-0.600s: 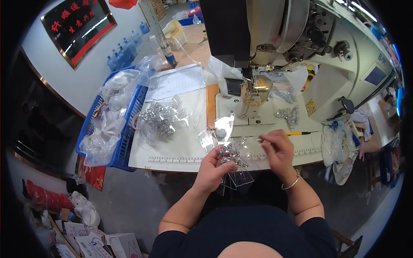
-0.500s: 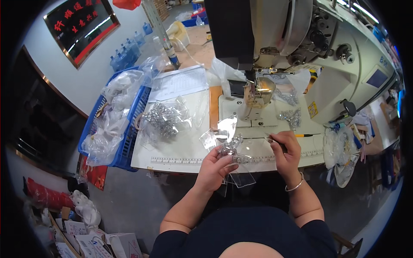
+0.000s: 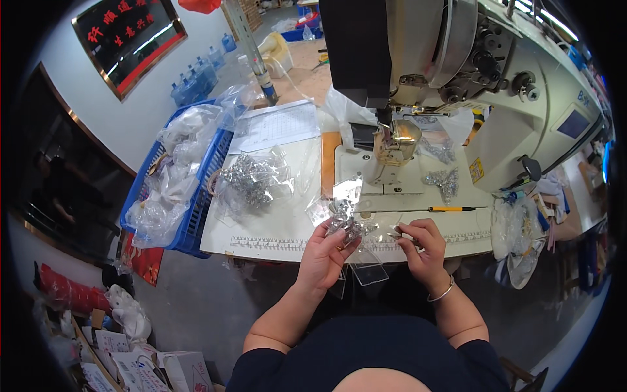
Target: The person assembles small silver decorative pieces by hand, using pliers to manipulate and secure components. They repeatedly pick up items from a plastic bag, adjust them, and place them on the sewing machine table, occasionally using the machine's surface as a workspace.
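My left hand (image 3: pixel 323 258) is closed around a bunch of sparkly silver bow-like pieces with clear plastic parts (image 3: pixel 353 230), held above the front edge of the table. Clear flaps hang from the bunch below the edge. Just to its right, my right hand (image 3: pixel 424 251) is pinched, fingertips on something small that I cannot make out. Beyond both hands stands a white sewing machine (image 3: pixel 382 187) with its head over the bed. A thin tool with a yellow and black handle (image 3: pixel 449 210) lies behind my right hand.
A heap of similar silver pieces (image 3: pixel 251 183) lies at the left of the table, beside a blue basket (image 3: pixel 208 173) of clear bags. Papers (image 3: pixel 274 126) lie behind the heap. Another silver piece (image 3: pixel 447 183) lies right of the machine bed. A ruler strip (image 3: pixel 268 242) runs along the front edge.
My right hand has moved left and slightly down, closer to the bunch in my left hand. The yellow-handled tool now shows more fully. My left hand has barely moved.
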Tool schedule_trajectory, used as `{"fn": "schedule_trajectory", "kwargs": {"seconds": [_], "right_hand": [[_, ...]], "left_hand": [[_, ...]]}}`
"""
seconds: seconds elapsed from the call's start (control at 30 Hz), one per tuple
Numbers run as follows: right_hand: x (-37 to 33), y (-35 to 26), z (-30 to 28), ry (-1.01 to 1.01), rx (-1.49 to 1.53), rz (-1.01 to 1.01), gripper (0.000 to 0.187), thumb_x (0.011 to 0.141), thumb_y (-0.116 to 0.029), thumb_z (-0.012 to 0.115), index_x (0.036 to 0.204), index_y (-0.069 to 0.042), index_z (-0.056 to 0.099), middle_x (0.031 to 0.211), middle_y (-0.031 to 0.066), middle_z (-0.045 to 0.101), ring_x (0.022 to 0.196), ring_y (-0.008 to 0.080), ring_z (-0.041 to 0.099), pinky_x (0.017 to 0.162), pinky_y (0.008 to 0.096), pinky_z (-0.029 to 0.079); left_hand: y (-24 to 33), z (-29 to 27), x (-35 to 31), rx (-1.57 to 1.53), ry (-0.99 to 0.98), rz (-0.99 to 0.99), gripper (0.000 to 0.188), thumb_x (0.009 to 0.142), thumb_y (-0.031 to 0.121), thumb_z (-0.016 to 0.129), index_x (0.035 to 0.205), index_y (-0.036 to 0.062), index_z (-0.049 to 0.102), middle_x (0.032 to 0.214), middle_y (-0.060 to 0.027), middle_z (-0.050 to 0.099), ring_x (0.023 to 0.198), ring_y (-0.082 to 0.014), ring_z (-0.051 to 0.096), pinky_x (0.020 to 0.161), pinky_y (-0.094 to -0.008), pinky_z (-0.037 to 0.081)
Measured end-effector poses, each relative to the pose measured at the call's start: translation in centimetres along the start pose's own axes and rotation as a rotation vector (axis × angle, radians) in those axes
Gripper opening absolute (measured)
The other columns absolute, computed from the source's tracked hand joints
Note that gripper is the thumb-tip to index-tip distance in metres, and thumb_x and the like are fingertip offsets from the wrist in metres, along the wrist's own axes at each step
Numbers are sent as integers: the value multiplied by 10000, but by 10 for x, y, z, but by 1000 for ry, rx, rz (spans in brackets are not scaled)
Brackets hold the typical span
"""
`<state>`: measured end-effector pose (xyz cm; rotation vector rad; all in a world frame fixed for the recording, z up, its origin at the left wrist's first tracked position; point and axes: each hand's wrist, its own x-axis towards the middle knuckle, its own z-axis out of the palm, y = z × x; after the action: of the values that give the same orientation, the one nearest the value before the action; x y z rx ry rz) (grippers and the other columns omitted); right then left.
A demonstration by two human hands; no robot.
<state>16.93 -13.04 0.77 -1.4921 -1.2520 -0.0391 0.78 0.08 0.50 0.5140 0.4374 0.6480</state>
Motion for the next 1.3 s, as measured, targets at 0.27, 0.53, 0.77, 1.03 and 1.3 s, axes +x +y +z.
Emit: {"fn": "schedule_trajectory", "kwargs": {"seconds": [0.27, 0.53, 0.77, 1.03, 1.3], "right_hand": [[-7, 6, -9, 21, 3, 52, 228, 739, -15, 666, 963, -21, 623, 848, 117, 564, 734, 214, 580, 648, 272, 480], [-5, -3, 1, -14, 30, 11, 238, 747, -24, 665, 980, -29, 617, 852, 108, 564, 745, 207, 593, 631, 267, 494], [0, -6, 12, -128, -14, -47, 269, 727, -64, 701, 983, -38, 619, 868, 111, 558, 746, 212, 587, 618, 290, 487], [24, -6, 22, -266, 203, -47, 377, 641, 14, 682, 1006, -61, 629, 952, 86, 606, 809, 221, 612, 724, 279, 514], [49, -17, 19, -179, -125, -355, 279, 611, -11, 669, 874, -88, 619, 822, 50, 598, 714, 236, 587, 600, 320, 490]], "left_hand": [[3, -3, -6, 114, -74, 218, 294, 840, -26, 534, 1113, 56, 460, 1038, -82, 570, 956, -190, 572, 865, -393, 495], [2, 1, -8, 105, -31, 185, 313, 841, -21, 538, 1128, 63, 445, 1048, -72, 566, 959, -186, 574, 859, -382, 505], [-3, 2, -8, 112, -19, 215, 341, 838, -22, 549, 1146, 61, 429, 1078, -78, 550, 990, -194, 563, 867, -369, 503], [0, 9, -13, 174, -131, 153, 464, 791, -67, 588, 1201, 27, 391, 1120, -103, 523, 1020, -197, 548, 887, -350, 478], [-2, 2, -9, 547, -236, 208, 562, 765, -116, 577, 1257, -19, 325, 1144, -126, 489, 1058, -167, 514, 897, -299, 448]]}}
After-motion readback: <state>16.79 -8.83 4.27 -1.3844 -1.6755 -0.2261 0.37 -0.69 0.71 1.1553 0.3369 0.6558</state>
